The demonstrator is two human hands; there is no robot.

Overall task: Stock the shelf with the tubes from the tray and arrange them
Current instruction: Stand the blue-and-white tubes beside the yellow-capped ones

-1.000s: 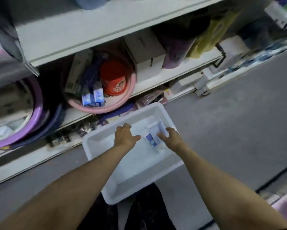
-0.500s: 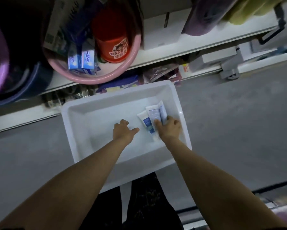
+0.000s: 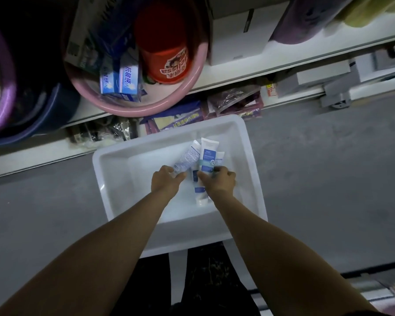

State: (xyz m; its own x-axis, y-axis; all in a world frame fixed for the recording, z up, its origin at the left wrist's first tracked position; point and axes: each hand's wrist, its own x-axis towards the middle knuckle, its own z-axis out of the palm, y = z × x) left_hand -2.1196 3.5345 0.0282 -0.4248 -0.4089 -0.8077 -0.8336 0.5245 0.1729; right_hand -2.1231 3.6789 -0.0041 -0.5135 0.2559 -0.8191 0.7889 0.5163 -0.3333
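Head view, looking steeply down. The shelf (image 3: 237, 73) runs across the far side, its white edge bare to the right of a pink basin (image 3: 146, 110) holding toothpaste boxes (image 3: 121, 80) and a red bucket (image 3: 167, 62). The white tray (image 3: 100, 179) sits on the grey floor (image 3: 329, 167), just near of the shelf. Both hands are inside it. Left hand (image 3: 167, 181): grip pinched on the near end of a slanted tube (image 3: 188, 155) that points far and right. Right hand (image 3: 219, 181): grip curled round a taller tube (image 3: 208, 156) pointing far, with a short tube (image 3: 219, 157) showing just to its right. A fourth tube (image 3: 200, 193) lies on the tray bottom between the wrists, cap end near. Step in hand, as I read it: gathering tubes for the lift to the shelf. Done well, the held tubes stay parallel with labels one way, so they set down as a row, and the loose one is fetched on a separate trip rather than crammed in. Hard to make out: fingertips are hidden under the hands, labels are blurred, and the back of the shelf is dark. I cannot tell whether the short tube is gripped or only leaning.
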